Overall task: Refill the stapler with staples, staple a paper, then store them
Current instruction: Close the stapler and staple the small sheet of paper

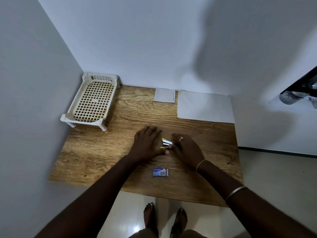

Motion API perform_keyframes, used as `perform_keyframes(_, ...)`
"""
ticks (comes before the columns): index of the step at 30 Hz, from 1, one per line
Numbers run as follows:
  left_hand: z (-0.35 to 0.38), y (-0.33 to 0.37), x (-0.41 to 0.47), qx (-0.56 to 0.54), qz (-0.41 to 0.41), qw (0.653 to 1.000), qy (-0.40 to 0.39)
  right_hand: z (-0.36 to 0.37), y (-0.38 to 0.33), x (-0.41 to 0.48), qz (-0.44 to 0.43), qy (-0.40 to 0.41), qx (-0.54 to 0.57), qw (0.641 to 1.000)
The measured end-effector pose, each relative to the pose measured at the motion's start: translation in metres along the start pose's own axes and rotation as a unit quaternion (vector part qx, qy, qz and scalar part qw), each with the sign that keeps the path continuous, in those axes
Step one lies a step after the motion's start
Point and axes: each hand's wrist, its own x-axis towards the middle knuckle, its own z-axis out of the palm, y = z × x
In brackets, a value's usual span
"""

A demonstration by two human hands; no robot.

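Note:
A small stapler (166,142), white with yellow parts, lies in the middle of the wooden table (106,152), seemingly swung apart. My right hand (186,148) grips its right end with thumb and fingers. My left hand (147,143) rests flat on the table just left of it, thumb stretched toward the stapler's near side. A blue staple box (160,172) lies closer to me, near the table's front edge, partly slid out. A large white paper (205,106) and a smaller white sheet (165,95) lie at the back of the table.
A cream plastic basket tray (92,102) on short legs stands in the back left corner against the walls. Walls close off the table's left and far sides. My bare feet (164,219) stand on the tiled floor below the front edge.

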Motion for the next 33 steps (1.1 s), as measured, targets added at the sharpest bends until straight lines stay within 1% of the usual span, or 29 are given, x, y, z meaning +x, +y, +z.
perform_keyframes(2, -0.009, -0.006, 0.011, -0.013, 0.005, 1.000, 0.002, -0.011, 0.003, 0.016, -0.033, -0.006, -0.043, 0.999)
perform_keyframes(4, -0.020, -0.012, 0.029, -0.021, 0.009, 1.000, 0.004, -0.023, 0.004, 0.042, -0.064, -0.015, -0.113, 0.991)
perform_keyframes(7, -0.034, -0.020, 0.061, 0.024, 0.028, 0.999, 0.009, -0.036, 0.003, 0.090, -0.082, -0.038, -0.192, 0.977)
perform_keyframes(12, -0.050, -0.025, 0.111, 0.100, 0.026, 0.992, -0.066, -0.035, -0.006, 0.149, -0.056, -0.093, -0.248, 0.963)
perform_keyframes(16, -0.054, -0.028, 0.140, 0.118, 0.030, 0.986, -0.111, -0.022, -0.012, 0.176, -0.018, -0.143, -0.258, 0.955)
perform_keyframes(22, -0.050, -0.032, 0.169, 0.124, 0.051, 0.978, -0.162, -0.013, -0.008, 0.192, -0.005, -0.162, -0.268, 0.950)
perform_keyframes(27, -0.043, -0.029, 0.157, 0.130, 0.057, 0.978, -0.156, -0.004, -0.006, 0.176, -0.020, -0.144, -0.262, 0.954)
perform_keyframes(31, -0.033, -0.021, 0.118, 0.133, 0.066, 0.978, -0.143, 0.003, -0.006, 0.140, -0.018, -0.148, -0.246, 0.958)
perform_keyframes(33, -0.026, -0.017, 0.095, 0.119, 0.066, 0.982, -0.130, 0.009, -0.008, 0.115, -0.032, -0.130, -0.249, 0.959)
